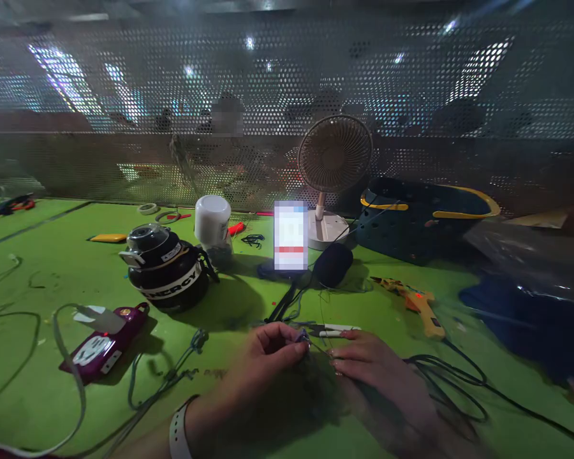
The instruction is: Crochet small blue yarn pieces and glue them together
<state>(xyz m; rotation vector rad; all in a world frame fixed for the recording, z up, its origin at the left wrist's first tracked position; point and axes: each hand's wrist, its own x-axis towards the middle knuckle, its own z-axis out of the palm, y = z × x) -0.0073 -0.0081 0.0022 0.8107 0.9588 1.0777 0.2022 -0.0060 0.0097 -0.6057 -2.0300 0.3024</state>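
Observation:
My left hand (263,360) rests on the green table (52,280) near its front edge, thumb and fingers pinched on a small purplish piece (302,336) that I cannot make out. A white band circles that wrist. My right hand (373,373) lies just to the right, fingers curled together and touching the same small piece or a thin thread from it; what it grips is blurred. Small snips with white handles (332,331) lie just beyond the fingertips.
A black lidded pot (165,268) stands at left centre, a purple power strip (105,344) with cables in front of it. Behind: white cup (212,220), upright phone (291,236), desk fan (333,159), dark basket (411,220), yellow glue gun (418,303). Perforated metal screen at the back.

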